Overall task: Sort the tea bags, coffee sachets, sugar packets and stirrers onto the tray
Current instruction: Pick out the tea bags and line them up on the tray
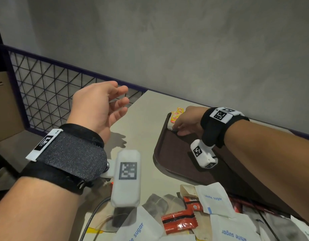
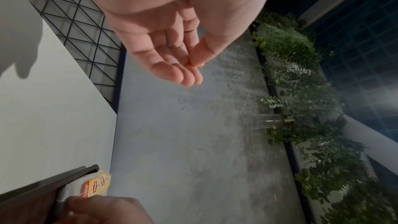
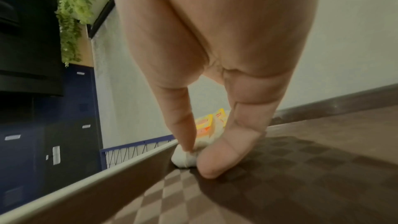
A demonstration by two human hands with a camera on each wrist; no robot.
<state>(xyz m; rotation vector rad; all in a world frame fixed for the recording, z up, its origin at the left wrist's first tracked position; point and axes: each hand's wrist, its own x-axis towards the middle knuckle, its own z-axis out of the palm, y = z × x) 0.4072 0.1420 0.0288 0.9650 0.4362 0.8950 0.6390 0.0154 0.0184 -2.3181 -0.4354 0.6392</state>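
Gripping: the right hand [image 1: 186, 121] pinches a white tea bag [image 3: 185, 157] between thumb and forefinger at the far left corner of the tray [image 1: 169, 164], the bag touching the tray floor just inside the rim.
Hidden: the hand covers most of that bag; only a rounded, soft white end shows in the right wrist view, and whether the remaining fingers touch it cannot be told.
Tea bag tags: yellow and red paper tags [image 1: 176, 115] stand just beyond the fingers at the same tray corner; how many bags lie under them cannot be counted.
Left hand: the left hand [image 1: 101, 108] hangs in the air above the table's left edge, fingers loosely bent, thumb tip near the forefinger, holding nothing.
Tray: dark brown, with rounded corners, a raised smooth rim and a woven chequered floor; its right part is covered by the right forearm.
Pile: on the table [image 1: 141, 122] near the person lie white paper sugar packets [image 1: 214, 199] printed "white sugar" in blue, glossy red and black coffee sachets [image 1: 178, 221], and greyish translucent tea bags [image 1: 159, 202]; the pile is cut off at the lower edge of the head view and partly blurred.
Stirrers: none can be made out for certain.
Table: pale, matte and flat, standing against a grey rough wall [image 1: 167, 40].
Fence: a dark wire mesh panel [image 1: 51, 91] in a purple frame stands left of the table.
Plants: green trailing leaves [image 2: 301, 91] run along the wall in the left wrist view, blurred.
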